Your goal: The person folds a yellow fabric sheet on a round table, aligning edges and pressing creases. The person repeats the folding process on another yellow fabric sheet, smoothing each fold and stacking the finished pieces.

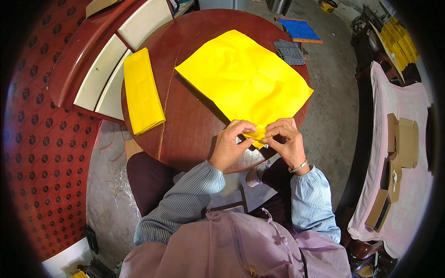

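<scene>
A large yellow sheet (245, 74), paper or thin cloth, lies over the round reddish-brown table (185, 125). Its near corner is bunched up at the table's front edge, between my two hands. My left hand (229, 143) pinches the gathered corner from the left, thumb and fingers pressed together. From the right, my right hand (288, 141), with a silver bangle at the wrist, grips the same crumpled part. The fingertips of both hands nearly meet there. On the table's left side lies a folded stack of yellow sheets (143, 90).
Behind the table's right edge are a grey textured mat (289, 52) and a blue slatted piece (300, 30). At the right, open cardboard boxes (408, 143) lie on a pink-covered seat (378, 116). A cabinet with cream panels (102, 72) stands against the table's left.
</scene>
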Available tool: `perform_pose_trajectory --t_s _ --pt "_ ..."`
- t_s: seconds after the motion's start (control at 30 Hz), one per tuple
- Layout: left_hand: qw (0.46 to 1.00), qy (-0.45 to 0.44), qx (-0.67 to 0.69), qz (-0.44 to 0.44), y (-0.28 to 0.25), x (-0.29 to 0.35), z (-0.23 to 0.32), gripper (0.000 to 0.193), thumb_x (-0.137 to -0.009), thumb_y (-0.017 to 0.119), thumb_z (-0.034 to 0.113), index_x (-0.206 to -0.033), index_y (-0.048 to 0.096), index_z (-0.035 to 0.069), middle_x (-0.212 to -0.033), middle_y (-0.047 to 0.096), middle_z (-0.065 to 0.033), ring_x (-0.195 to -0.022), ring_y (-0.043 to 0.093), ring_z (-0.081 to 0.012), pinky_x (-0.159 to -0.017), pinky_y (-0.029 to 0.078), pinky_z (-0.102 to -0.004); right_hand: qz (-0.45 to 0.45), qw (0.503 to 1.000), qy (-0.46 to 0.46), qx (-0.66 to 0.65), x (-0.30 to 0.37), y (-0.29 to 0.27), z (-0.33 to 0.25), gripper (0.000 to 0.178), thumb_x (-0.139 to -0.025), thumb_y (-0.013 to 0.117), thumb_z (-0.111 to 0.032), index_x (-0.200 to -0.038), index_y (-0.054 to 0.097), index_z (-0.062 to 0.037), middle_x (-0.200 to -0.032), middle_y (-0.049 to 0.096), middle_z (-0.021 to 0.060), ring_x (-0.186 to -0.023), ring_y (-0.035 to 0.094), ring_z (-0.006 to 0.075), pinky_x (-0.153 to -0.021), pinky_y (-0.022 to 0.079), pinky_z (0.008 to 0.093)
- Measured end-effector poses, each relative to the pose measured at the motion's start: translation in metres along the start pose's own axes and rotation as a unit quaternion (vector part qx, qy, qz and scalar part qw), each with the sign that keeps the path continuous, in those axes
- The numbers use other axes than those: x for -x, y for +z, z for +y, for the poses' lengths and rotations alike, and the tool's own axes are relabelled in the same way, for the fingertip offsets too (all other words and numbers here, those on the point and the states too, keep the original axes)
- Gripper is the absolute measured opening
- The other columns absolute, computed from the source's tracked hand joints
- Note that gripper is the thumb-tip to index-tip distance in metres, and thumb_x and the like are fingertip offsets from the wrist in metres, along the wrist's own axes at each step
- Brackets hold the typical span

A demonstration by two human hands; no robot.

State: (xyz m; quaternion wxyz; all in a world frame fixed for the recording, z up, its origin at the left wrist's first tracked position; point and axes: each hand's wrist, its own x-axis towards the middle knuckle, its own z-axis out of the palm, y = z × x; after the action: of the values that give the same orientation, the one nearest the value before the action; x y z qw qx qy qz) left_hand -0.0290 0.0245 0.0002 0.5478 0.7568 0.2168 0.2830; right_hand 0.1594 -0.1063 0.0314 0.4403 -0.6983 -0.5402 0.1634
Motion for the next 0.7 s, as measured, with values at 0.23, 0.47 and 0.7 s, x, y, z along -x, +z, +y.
perform_pose_trajectory --t_s 0.23,0.47,0.7 --pt "1.000 0.013 0.012 0.011 0.0018 -0.0006 0.0010 0.036 -0.087 0.080 -0.002 -0.118 0.065 0.006 -0.114 0.071 -0.0126 -0.109 0.075 -0.0264 -0.095 0.060 -0.0359 0.002 1.000 0.010 -0.001 -0.0008 0.0009 0.0016 0.020 -0.077 0.094 -0.011 -0.092 0.081 -0.0066 -0.099 0.077 0.0037 -0.100 0.063 0.0222 -0.093 0.048 0.0368" --pt "1.000 -0.019 0.001 -0.006 -0.0001 0.0002 0.0034 0.033 -0.089 0.078 -0.006 -0.119 0.066 0.003 -0.122 0.073 -0.0108 -0.117 0.074 -0.0221 -0.107 0.059 -0.0342 -0.003 1.000 0.017 0.003 -0.0024 0.0013 0.0009 0.018 -0.079 0.094 -0.012 -0.092 0.082 -0.0065 -0.098 0.077 0.0029 -0.097 0.061 0.0212 -0.092 0.047 0.0364" --pt "1.000 0.002 -0.009 -0.006 -0.0018 0.0002 0.0039 0.029 -0.088 0.079 -0.006 -0.112 0.066 0.005 -0.122 0.073 -0.0118 -0.113 0.075 -0.0237 -0.099 0.061 -0.0334 0.002 0.999 0.035 -0.017 -0.0033 0.0022 -0.0020 0.018 -0.079 0.094 -0.012 -0.092 0.082 -0.0062 -0.096 0.077 0.0022 -0.098 0.061 0.0208 -0.093 0.046 0.0365"
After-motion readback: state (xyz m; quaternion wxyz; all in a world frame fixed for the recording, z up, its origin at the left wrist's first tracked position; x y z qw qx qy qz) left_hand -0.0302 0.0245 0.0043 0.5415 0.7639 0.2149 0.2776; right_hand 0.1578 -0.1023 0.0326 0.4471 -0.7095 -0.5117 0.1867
